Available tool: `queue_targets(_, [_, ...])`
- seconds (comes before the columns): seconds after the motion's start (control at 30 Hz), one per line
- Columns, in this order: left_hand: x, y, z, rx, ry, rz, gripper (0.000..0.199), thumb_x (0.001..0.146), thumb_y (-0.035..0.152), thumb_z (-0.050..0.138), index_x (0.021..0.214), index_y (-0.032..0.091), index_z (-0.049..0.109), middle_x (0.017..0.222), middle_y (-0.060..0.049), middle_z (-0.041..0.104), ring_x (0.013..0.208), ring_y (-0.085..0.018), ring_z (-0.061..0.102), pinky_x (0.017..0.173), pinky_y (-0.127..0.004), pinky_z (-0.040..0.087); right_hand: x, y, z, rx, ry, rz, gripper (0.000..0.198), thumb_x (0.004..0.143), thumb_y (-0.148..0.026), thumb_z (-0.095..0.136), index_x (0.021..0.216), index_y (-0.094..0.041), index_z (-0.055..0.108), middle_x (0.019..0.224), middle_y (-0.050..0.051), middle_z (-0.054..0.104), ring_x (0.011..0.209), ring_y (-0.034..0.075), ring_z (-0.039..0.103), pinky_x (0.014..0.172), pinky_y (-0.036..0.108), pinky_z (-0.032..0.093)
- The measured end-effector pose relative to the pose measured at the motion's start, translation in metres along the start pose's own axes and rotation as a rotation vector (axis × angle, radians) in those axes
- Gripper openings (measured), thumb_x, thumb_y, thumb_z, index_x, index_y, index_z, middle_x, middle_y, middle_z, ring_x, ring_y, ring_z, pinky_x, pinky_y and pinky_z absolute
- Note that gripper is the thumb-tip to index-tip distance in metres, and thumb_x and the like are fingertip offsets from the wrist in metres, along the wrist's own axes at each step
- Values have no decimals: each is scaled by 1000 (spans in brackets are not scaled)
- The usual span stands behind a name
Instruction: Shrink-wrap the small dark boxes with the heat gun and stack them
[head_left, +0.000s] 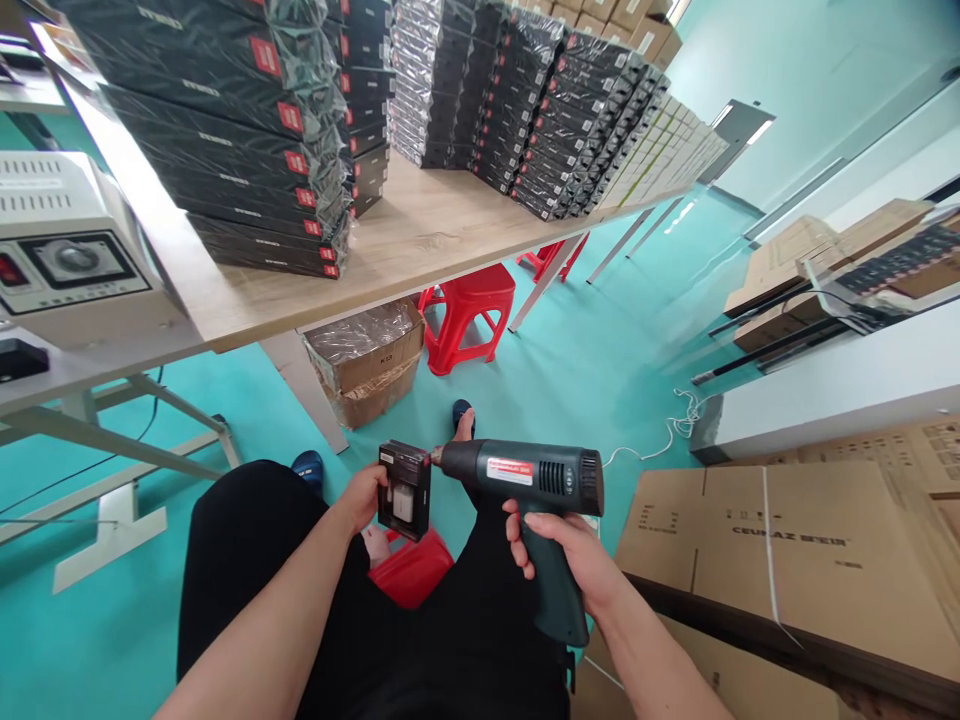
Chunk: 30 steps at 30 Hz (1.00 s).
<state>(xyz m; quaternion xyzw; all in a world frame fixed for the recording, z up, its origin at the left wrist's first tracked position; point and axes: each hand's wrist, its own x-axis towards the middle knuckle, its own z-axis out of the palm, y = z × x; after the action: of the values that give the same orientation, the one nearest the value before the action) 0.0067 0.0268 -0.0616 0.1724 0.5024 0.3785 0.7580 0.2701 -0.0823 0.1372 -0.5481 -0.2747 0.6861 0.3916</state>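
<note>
My right hand [559, 545] is closed round the grip of a dark green heat gun [536, 475], whose nozzle points left. In my left hand [365, 497] is a small black box [405, 488] with a pale item pictured or showing on its face. The box stands upright by its edge between my fingers and thumb. The nozzle's tip is very close to the box's upper right side; whether they touch I cannot tell. Both hands are above my lap, and a red stool [414, 570] shows between my legs.
Stacks of film-wrapped black boxes [232, 150] line the wooden table [420, 225]. A beige machine with a dial [75, 250] stands at left. Under the table are a carton [367, 370] and a red stool [471, 310]. Large cartons [787, 550] fill the right; a white cord [679, 420] lies on the floor.
</note>
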Motion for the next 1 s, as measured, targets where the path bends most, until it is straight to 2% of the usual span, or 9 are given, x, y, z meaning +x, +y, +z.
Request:
queue_targets(0.1, [0, 6, -2, -156, 33, -119, 15, 47, 16, 47, 61, 18, 51, 53, -3, 59, 46, -19, 54, 45, -30, 45, -6, 0, 5, -82, -138, 71, 29, 80, -31, 64, 103, -14, 66, 82, 7, 66, 61, 16, 61, 54, 28, 49])
queue_targets(0.2, [0, 11, -5, -314, 43, -127, 17, 48, 17, 47, 64, 18, 52, 54, -3, 59, 47, -19, 56, 46, -31, 48, -17, 7, 2, -185, -261, 161, 30, 76, -31, 69, 99, -13, 68, 81, 7, 66, 60, 16, 61, 54, 28, 49])
queue_targets(0.3, [-3, 16, -6, -370, 14, -102, 20, 56, 21, 48, 73, 16, 57, 59, -4, 61, 49, -19, 58, 47, -31, 49, -26, 16, -5, -205, -314, 221, 32, 74, -32, 70, 98, -12, 68, 79, 7, 66, 59, 16, 62, 53, 28, 48])
queue_targets(0.43, [-13, 22, -5, -346, -120, -126, 43, 76, 45, 49, 100, 12, 62, 79, -11, 68, 64, -24, 66, 55, -36, 53, -33, 25, -11, -122, -198, 273, 36, 73, -36, 70, 101, -13, 68, 79, 7, 66, 59, 15, 61, 52, 27, 48])
queue_targets(0.53, [-20, 27, -2, -392, -209, -110, 59, 78, 65, 50, 108, 16, 61, 86, -11, 70, 75, -26, 68, 62, -38, 54, -34, 27, -13, -69, -40, 244, 35, 72, -36, 69, 99, -13, 68, 78, 8, 66, 57, 15, 60, 50, 26, 47])
queue_targets(0.6, [-24, 29, 0, -393, -221, -83, 60, 75, 68, 53, 106, 16, 62, 84, -10, 70, 76, -26, 68, 64, -39, 55, -33, 28, -15, -29, 31, 212, 34, 73, -36, 68, 98, -13, 68, 78, 8, 66, 57, 15, 60, 49, 26, 46])
queue_targets(0.77, [-22, 20, 9, -119, -147, -48, 32, 69, 31, 71, 95, 14, 64, 75, -7, 69, 69, -23, 66, 63, -34, 53, -28, 30, -26, 55, 99, 145, 31, 76, -35, 64, 97, -14, 68, 77, 7, 65, 56, 15, 58, 48, 26, 45])
queue_targets(0.9, [-16, 10, 14, 180, 6, 150, 28, 60, 15, 68, 87, 17, 63, 70, -2, 66, 66, -21, 63, 62, -30, 49, -25, 24, -32, 104, 145, 106, 28, 79, -33, 61, 97, -14, 69, 77, 7, 64, 58, 14, 57, 48, 24, 43])
queue_targets(1.0, [-13, 9, 11, 376, -35, 302, 28, 57, 10, 66, 84, 18, 65, 72, 1, 64, 74, -20, 60, 69, -29, 47, -22, 15, -33, 144, 187, 97, 27, 79, -32, 60, 96, -14, 70, 78, 6, 63, 59, 13, 56, 50, 23, 44])
